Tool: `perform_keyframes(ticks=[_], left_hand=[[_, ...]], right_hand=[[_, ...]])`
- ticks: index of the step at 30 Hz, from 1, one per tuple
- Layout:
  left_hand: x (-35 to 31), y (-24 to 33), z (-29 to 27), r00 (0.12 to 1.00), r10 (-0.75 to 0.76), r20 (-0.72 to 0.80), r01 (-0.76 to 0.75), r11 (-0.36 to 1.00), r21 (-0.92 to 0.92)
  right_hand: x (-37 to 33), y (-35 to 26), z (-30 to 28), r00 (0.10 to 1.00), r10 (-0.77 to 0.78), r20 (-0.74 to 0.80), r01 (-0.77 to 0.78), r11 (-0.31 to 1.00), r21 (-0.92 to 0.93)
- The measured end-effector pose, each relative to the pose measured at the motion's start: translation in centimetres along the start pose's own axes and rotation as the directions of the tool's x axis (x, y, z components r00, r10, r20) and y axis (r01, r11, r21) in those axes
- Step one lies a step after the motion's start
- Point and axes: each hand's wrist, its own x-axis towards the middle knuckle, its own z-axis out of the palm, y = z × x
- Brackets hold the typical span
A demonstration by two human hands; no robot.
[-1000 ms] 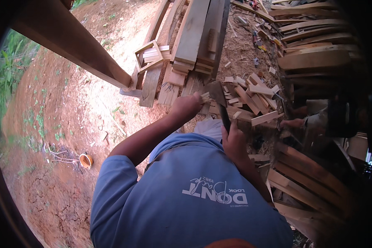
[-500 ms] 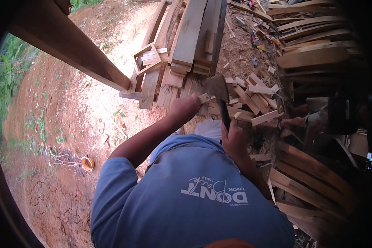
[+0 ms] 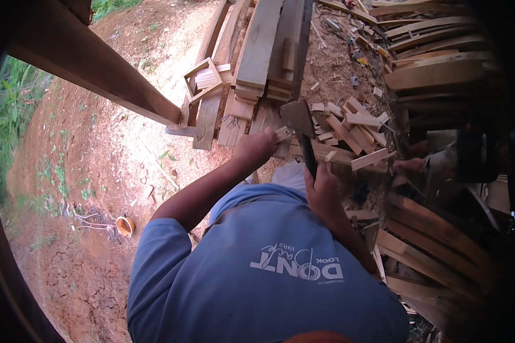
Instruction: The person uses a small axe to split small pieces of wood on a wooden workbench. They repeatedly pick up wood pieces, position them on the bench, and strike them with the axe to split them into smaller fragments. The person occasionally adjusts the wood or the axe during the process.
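My left hand (image 3: 256,147) is closed round a small light wooden piece (image 3: 283,134), whose end sticks out past the fingers. My right hand (image 3: 323,187) grips the dark handle of a hatchet (image 3: 308,154). Its broad, brownish head points away from me, just right of and beyond the wooden piece. Under and beyond both hands lies a worn wooden board (image 3: 265,117). Whether the blade touches the piece cannot be made out.
Stacked planks (image 3: 258,51) run away from me, with a small wooden frame (image 3: 205,80) on their left. Cut wood blocks (image 3: 357,130) lie heaped at right. A thick beam (image 3: 91,71) slants in from upper left. Another person's hand (image 3: 409,164) shows at right. An orange container (image 3: 125,226) sits on the dirt.
The hatchet head has shifted slightly left and tilted a little, nearer the wooden piece. My left hand keeps its grip almost in place.
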Motion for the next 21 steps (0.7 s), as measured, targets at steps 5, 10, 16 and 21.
perform_keyframes(ticks=[5,10,16,21], left_hand=[[0.5,-0.5,1.2,0.999,0.046,0.0,-0.046,0.998,0.035],[0.1,-0.2,0.5,1.0,-0.008,-0.007,0.008,1.0,0.003],[0.4,-0.3,0.1,0.999,-0.007,0.039,0.006,1.0,0.025],[0.0,-0.1,0.1,0.999,-0.023,0.037,0.022,1.0,0.018]], right_hand=[[0.8,3.4,2.3,0.983,0.117,0.14,-0.115,0.993,-0.02],[0.2,0.5,-0.5,0.985,0.141,0.098,-0.152,0.982,0.114],[0.8,1.5,0.5,0.99,0.107,0.091,-0.11,0.994,0.02],[1.4,4.0,3.0,0.992,0.11,0.068,-0.111,0.994,-0.001]])
